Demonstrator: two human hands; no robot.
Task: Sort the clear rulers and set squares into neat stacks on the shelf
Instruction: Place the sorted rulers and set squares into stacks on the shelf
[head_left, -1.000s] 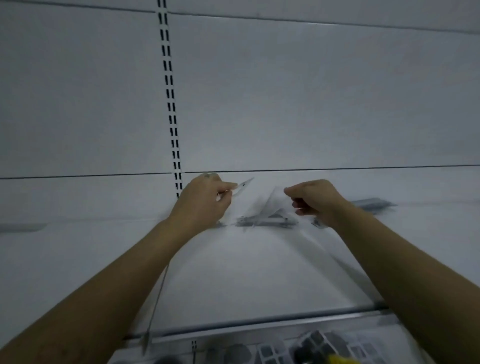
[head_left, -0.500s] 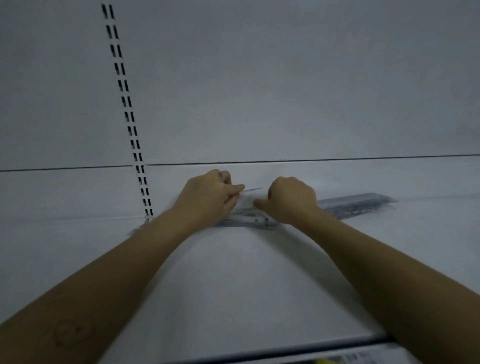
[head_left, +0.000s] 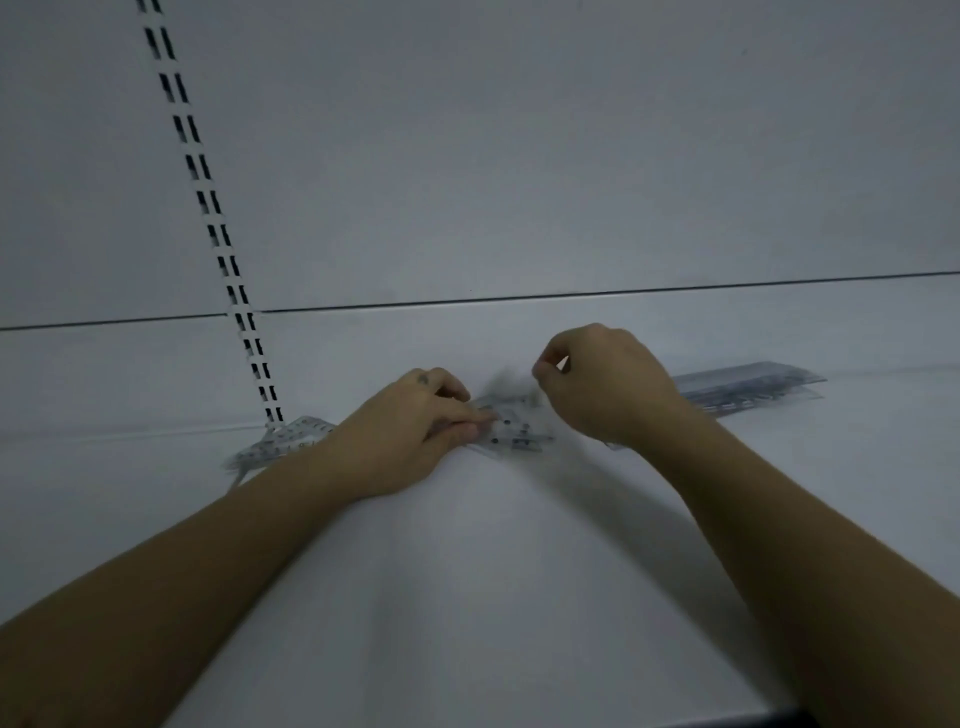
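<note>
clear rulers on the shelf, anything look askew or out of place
Yes. The loose pile between the hands is jumbled, pieces crossing at odd angles; the left hand pinches its edge. A clear piece juts out slantwise by the slotted upright. The right-hand stack lies fairly even.

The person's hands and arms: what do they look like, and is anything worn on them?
The left arm and the right arm are bare to the frame edge: no sleeve, glove, watch or bracelet shows. The left hand has a small dark mark near the knuckles, too blurred to read. The right hand shows none.
</note>
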